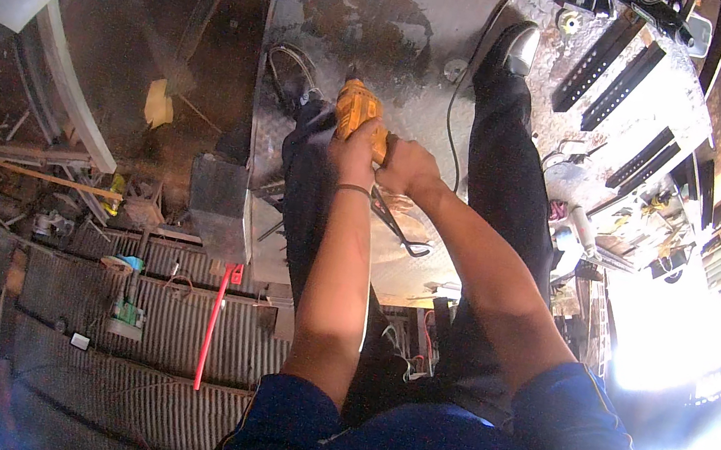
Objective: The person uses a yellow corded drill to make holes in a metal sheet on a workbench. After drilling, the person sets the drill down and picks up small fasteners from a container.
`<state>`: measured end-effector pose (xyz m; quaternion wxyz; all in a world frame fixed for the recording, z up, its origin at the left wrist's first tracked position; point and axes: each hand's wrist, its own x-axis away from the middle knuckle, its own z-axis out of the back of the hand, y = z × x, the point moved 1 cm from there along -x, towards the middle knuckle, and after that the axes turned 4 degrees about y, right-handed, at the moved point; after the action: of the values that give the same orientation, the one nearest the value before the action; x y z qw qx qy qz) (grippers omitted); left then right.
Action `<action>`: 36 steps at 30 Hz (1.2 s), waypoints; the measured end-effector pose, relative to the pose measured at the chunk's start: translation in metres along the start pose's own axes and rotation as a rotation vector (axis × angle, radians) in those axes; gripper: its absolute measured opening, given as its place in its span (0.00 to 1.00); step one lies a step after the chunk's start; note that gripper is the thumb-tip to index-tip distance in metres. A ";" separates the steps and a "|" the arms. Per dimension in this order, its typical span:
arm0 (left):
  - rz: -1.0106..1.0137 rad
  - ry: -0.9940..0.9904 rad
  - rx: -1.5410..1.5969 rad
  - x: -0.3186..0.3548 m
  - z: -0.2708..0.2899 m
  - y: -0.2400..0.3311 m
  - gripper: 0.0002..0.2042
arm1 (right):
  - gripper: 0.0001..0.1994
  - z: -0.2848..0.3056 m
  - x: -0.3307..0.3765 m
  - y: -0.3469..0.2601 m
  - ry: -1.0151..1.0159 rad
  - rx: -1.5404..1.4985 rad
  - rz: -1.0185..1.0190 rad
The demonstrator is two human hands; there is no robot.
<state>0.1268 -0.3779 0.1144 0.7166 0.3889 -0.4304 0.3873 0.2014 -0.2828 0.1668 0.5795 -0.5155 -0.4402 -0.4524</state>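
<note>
A yellow power drill [358,106] is held in both my hands, with its dark chuck pointing away from me toward the metal sheet [453,12]. My left hand [355,155] is wrapped around the drill's body. My right hand [409,169] is closed about the rear, at the handle, which the fingers mostly hide. Whether the tip touches the sheet I cannot tell. My two shoes stand on either side, the left shoe [291,78] close to the drill and the right shoe [520,52] farther off.
A black cord [453,112] runs across the sheet beside my right leg. Several perforated black metal bars [622,88] lie at the right, near a small round disc [568,21]. Left of the sheet's edge the floor drops away, with metal beams [70,81] and a red pole [212,329] below.
</note>
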 end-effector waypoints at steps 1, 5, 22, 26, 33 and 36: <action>-0.004 0.016 -0.038 0.000 -0.001 0.002 0.28 | 0.28 -0.001 -0.003 0.000 0.002 0.007 -0.005; -0.014 0.052 -0.103 -0.007 -0.004 0.006 0.29 | 0.32 -0.006 -0.008 0.000 0.012 -0.058 -0.010; -0.048 0.076 -0.203 -0.034 0.000 0.003 0.27 | 0.34 -0.015 -0.016 -0.010 0.042 -0.150 -0.043; -0.060 0.075 -0.216 -0.036 0.002 0.004 0.27 | 0.35 -0.020 -0.018 -0.007 0.045 -0.177 -0.033; -0.084 0.066 -0.253 -0.025 0.000 0.013 0.25 | 0.34 -0.020 -0.015 -0.007 0.054 -0.179 -0.019; -0.049 0.026 -0.239 0.006 0.001 0.016 0.24 | 0.34 -0.019 0.002 0.000 0.091 -0.159 -0.012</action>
<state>0.1142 -0.3711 0.1242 0.7727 0.3061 -0.4544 0.3207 0.2023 -0.3024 0.1673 0.5535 -0.5362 -0.3792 -0.5122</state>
